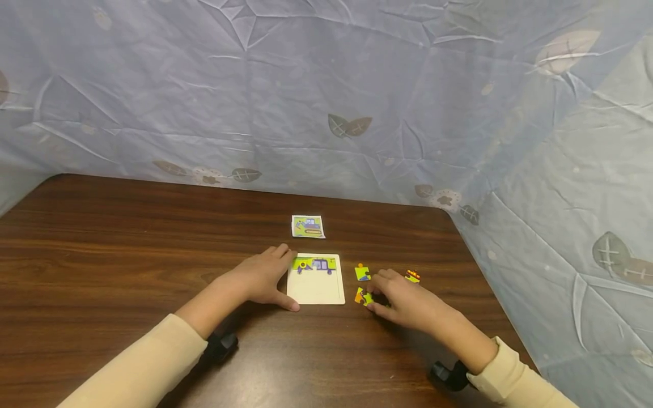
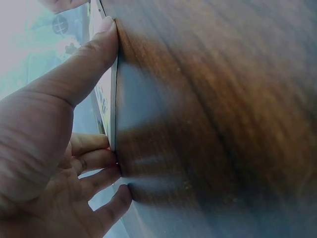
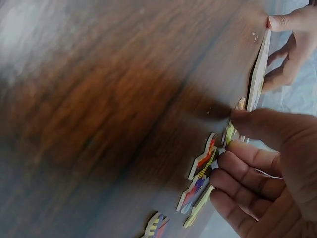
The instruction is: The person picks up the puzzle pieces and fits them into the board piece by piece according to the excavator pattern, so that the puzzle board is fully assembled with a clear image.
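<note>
A pale, square puzzle board [image 1: 316, 290] lies on the table, its far strip filled with pieces showing part of a purple vehicle on green. My left hand [image 1: 259, 279] rests along the board's left side, thumb at the near corner and fingers spread toward the far corner. Right of the board, my right hand [image 1: 405, 299] pinches a green and orange puzzle piece [image 1: 360, 296] low over the table, between thumb and index finger. Just beyond it lies a green and blue puzzle piece [image 1: 363, 273]. Another puzzle piece [image 1: 412, 276], red and yellow, is partly behind the right hand.
A small picture card [image 1: 308, 226] of a purple digger lies behind the board. In the right wrist view, several loose pieces, among them a red one [image 3: 204, 156] and a striped one [image 3: 157, 225], lie beneath the hand. Patterned grey cloth [image 1: 306, 113] hangs behind the brown table [image 1: 153, 243].
</note>
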Demonstrator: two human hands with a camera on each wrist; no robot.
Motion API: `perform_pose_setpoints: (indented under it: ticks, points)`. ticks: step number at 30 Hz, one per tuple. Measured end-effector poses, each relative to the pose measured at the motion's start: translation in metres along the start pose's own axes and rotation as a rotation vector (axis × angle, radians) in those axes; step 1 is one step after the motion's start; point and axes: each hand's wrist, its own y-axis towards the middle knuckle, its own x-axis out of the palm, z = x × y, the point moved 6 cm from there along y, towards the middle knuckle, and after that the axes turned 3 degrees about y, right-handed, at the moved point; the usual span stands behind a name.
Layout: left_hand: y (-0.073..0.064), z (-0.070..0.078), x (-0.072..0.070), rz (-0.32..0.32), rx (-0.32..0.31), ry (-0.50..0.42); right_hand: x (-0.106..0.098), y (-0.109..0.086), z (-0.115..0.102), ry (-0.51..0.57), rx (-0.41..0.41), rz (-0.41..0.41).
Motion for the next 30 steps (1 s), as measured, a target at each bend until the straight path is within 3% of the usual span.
perform_pose_setpoints:
  ticks: [9,17,21,30]
  points:
    - [0.001,0.001,0.001,-0.005,0.007,0.000,0.005,0.000,0.003,0.059,0.027,0.005]
    - [0.002,0.001,0.001,-0.001,0.006,-0.002,0.001,0.007,0.000,-0.007,-0.023,-0.002]
    - [0.002,0.001,0.000,0.003,0.009,0.006,-0.006,0.020,-0.010,-0.004,-0.059,0.025]
    - [0.003,0.001,0.001,-0.011,0.005,0.017,0.000,0.064,-0.041,0.036,-0.113,-0.023]
